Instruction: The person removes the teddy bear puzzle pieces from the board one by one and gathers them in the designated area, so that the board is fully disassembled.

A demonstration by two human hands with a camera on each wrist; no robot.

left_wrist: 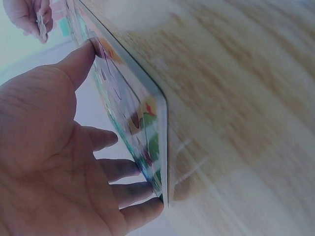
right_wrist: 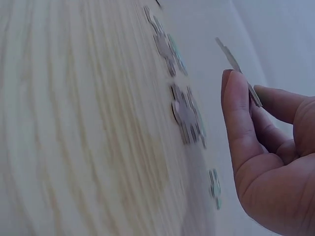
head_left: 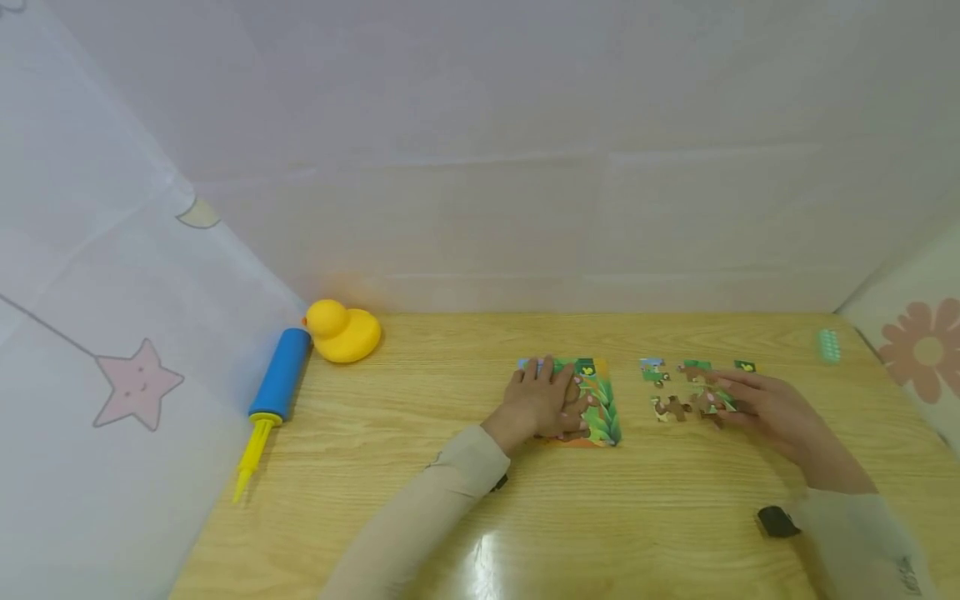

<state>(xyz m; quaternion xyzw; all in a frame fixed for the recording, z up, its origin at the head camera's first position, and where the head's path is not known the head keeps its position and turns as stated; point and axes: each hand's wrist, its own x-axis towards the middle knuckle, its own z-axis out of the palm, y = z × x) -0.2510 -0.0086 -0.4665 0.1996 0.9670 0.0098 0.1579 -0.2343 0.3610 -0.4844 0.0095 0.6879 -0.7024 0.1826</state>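
My left hand (head_left: 536, 404) lies spread over a colourful jigsaw puzzle board (head_left: 606, 408) with green leaves and a rounded frame. In the left wrist view, its thumb and straight fingertips rest on the board (left_wrist: 153, 132), whose middle is partly covered by the hand in the head view. To the right, my right hand (head_left: 776, 412) pinches a thin puzzle piece (right_wrist: 229, 56) between thumb and fingers, raised over the table. Loose pieces lie near it, among them a blue-and-green one (head_left: 652, 369) and a brown animal one (head_left: 675, 408).
A yellow rubber duck (head_left: 348, 335) sits at the back left, beside a blue hand pump (head_left: 281, 375) with a yellow nozzle. A small green bumpy object (head_left: 828, 345) lies at the far right. Fabric walls surround the wooden table (head_left: 420, 392).
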